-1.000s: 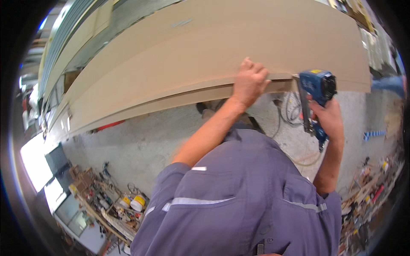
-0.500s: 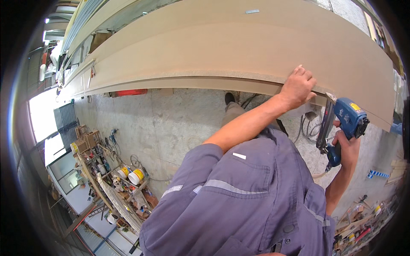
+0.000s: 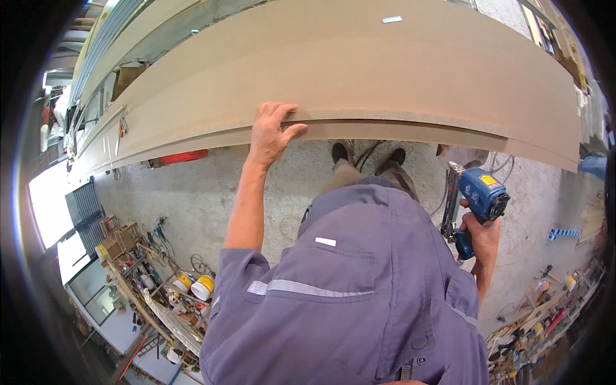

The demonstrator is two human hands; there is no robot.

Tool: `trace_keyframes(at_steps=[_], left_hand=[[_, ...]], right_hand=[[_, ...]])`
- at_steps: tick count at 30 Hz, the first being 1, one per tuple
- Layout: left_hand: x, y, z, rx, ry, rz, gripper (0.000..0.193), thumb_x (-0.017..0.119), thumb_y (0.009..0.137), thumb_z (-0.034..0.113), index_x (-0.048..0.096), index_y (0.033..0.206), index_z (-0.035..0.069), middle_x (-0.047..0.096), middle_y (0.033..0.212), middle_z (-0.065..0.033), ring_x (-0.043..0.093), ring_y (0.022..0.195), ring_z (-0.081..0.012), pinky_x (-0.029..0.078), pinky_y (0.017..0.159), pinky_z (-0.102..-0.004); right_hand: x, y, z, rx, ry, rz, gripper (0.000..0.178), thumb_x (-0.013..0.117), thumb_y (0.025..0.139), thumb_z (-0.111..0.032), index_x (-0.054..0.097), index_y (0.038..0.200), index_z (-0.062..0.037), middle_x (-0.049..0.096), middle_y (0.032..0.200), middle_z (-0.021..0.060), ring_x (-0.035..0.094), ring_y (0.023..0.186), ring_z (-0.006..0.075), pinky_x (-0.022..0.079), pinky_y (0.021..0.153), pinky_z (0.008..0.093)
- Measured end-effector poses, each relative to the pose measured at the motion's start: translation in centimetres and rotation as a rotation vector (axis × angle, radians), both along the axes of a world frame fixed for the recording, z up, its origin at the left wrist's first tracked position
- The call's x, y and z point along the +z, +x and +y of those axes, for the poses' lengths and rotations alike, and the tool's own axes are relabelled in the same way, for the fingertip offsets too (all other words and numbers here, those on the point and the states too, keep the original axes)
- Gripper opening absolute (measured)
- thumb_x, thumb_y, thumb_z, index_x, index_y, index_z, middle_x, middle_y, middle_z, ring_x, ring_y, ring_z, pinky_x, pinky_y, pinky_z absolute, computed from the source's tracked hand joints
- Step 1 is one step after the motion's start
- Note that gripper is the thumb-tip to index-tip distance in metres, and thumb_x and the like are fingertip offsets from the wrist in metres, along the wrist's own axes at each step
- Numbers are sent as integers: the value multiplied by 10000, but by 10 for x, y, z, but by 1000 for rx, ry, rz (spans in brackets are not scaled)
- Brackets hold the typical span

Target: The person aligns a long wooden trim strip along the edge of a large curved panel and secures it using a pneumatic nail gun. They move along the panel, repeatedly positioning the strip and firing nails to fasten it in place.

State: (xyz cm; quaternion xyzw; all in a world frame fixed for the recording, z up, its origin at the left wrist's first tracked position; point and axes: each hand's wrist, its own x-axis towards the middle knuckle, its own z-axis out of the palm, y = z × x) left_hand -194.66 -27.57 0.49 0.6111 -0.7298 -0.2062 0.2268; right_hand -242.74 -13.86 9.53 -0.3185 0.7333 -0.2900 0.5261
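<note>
A long brown board (image 3: 410, 70) spans the upper part of the view, and along its near side runs a narrower brown strip (image 3: 391, 130) with a dark gap between them. Over this near edge is my left hand (image 3: 269, 131), its thumb and fingers parted and bent. Whether its fingertips press on the board I cannot tell. My right hand (image 3: 481, 234) is closed round the handle of a blue nail gun (image 3: 484, 192). The gun's nose points up toward the strip's right end, apart from it.
A small pale strip (image 3: 392, 20) lies on the board's far part; small tools (image 3: 122, 126) rest at its left end. Below left stands a cluttered bench (image 3: 151, 273) with white buckets (image 3: 203, 287) beside it. Hoses (image 3: 369, 154) cross the concrete floor. More clutter (image 3: 545, 321) lies lower right.
My left hand has moved well left along the board's edge, away from the nail gun. My right hand has drawn the gun back from the edge, down and left.
</note>
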Motion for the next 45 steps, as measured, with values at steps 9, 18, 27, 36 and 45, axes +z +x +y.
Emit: trace_keyframes(at_steps=[9, 18, 27, 36, 45], left_hand=[[9, -94, -41, -81, -135, 56, 324, 857, 771, 198, 744, 1059, 104, 664, 1044, -50, 571, 1064, -278, 497, 907, -417], [11, -151, -43, -91, -223, 71, 296, 851, 772, 213, 750, 1034, 119, 665, 1045, -18, 573, 1074, -284, 469, 962, -445], [16, -166, -18, -116, -294, 59, 290, 843, 780, 235, 739, 1025, 119, 655, 1061, -5, 572, 1081, -262, 465, 974, -447], [64, -181, 15, -125, -315, 48, 292, 830, 779, 243, 730, 1031, 133, 658, 1058, 15, 570, 1083, -253, 462, 1009, -454], [81, -190, 19, -137, -319, 61, 303, 830, 766, 234, 726, 1035, 142, 655, 1057, 18, 569, 1078, -252, 459, 1051, -477]], right_hand=[[17, -9, -11, 16, 52, 28, 351, 635, 815, 38, 676, 1163, 23, 738, 1061, 81, 633, 660, 111, 524, 610, 283], [32, -12, -20, 27, 66, 23, 380, 633, 811, 67, 671, 1187, 22, 737, 1062, 78, 637, 691, 111, 530, 625, 286], [58, 1, -32, 113, 9, 105, 363, 621, 817, 50, 681, 1175, 42, 738, 1014, 82, 630, 674, 106, 527, 620, 285], [101, 16, -45, 264, 21, 148, 291, 666, 844, -14, 713, 1128, 25, 699, 851, 37, 626, 674, 92, 518, 621, 266], [122, 33, -56, 278, -3, 177, 216, 698, 822, -118, 714, 960, 47, 675, 708, 60, 608, 664, 101, 507, 629, 315]])
